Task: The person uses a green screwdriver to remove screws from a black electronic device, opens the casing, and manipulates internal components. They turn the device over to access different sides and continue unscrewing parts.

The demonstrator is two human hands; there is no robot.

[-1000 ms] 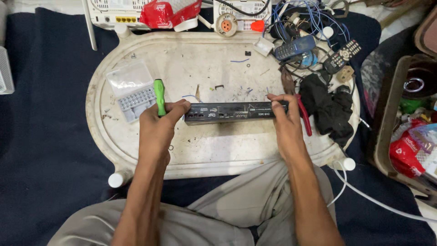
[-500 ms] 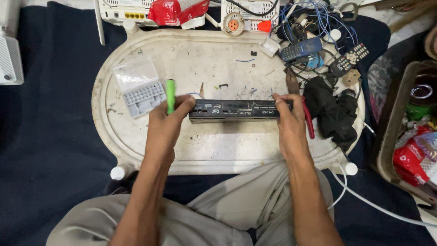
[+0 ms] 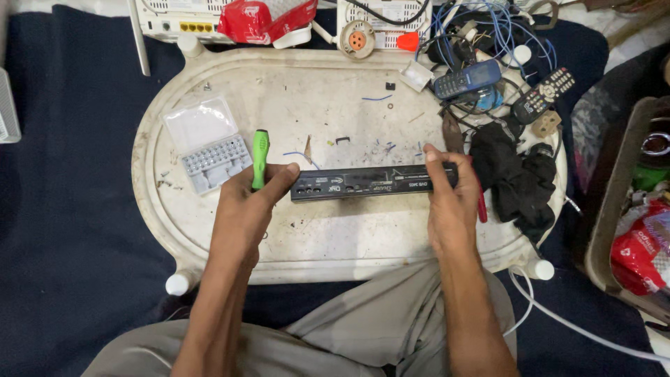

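White tray [image 3: 209,230], both hands [image 3: 244,202] gripping black panel's [image 3: 373,184] ends.

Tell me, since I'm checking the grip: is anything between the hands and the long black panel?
Nothing visible. The left hand grips the black panel at its left end, also holding a green screwdriver; the right hand grips its right end directly.

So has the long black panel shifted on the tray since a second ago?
No. The black panel still lies between the left hand and right hand, just right of the bit case, as before.
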